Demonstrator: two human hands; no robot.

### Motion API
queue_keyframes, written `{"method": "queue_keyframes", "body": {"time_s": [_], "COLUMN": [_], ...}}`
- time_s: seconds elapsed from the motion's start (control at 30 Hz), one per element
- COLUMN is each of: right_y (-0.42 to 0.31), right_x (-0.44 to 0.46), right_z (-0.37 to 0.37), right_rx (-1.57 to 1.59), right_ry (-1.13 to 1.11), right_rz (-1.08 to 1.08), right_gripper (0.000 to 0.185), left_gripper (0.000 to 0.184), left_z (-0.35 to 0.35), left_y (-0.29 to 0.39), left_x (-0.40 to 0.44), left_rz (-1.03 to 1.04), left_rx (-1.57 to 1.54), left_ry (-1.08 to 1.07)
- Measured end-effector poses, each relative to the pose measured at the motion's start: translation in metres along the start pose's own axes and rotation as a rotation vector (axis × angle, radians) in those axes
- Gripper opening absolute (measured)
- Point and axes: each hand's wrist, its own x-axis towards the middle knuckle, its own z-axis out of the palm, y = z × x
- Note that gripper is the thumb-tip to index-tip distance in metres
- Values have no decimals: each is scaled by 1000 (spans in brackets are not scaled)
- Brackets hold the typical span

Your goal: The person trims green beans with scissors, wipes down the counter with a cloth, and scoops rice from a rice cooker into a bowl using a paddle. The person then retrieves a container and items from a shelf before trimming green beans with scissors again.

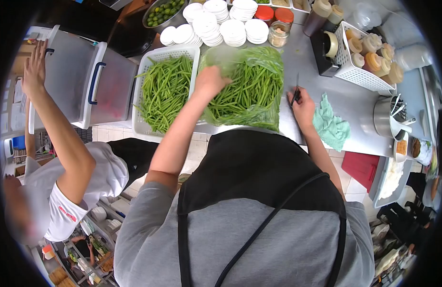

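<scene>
A clear plastic bag [273,57] full of green beans [252,91] lies open on the steel counter in front of me. My left hand [212,83] is over the bag's left part, its fingers curled down toward the beans. Whatever those fingers hold is hidden. To the left of the bag stands a white perforated basket [196,60] with more green beans [166,91] in it. My right hand [303,106] rests at the counter to the bag's right, closed around black-handled scissors [295,95] whose thin blade points away from me.
A green cloth [331,122] lies right of my right hand. Stacked white lids [233,31], jars [279,34] and a bowl of limes [164,12] line the back. A bottle basket [359,76] stands right. At left, another person's hand [35,69] touches a large plastic bin [68,76].
</scene>
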Motion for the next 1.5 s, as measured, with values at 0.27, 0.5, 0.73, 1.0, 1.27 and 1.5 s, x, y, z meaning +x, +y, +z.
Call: {"method": "queue_keyframes", "body": {"time_s": [0.27,0.5,0.73,1.0,1.27,1.5], "right_y": [2,0,0,-2,-16,-132], "right_x": [-1,0,0,-1,13,63], "right_z": [0,0,-1,-1,2,46], "right_rx": [-2,-17,-11,-9,209,151], "right_ry": [-18,-7,-5,-11,55,-178], "right_rz": [-1,-1,-12,-5,38,-737], "right_gripper": [30,28,29,30,28,39], "left_gripper": [28,23,33,31,19,12], "left_z": [10,-5,28,11,-18,-8], "left_y": [-33,-22,13,-8,-67,-72], "left_x": [12,6,10,15,9,-6], "left_rz": [89,-115,8,-90,-103,-215], "left_rx": [-517,-1015,-445,-921,-2085,-2259], "left_ry": [38,-66,27,121,-288,-114]}}
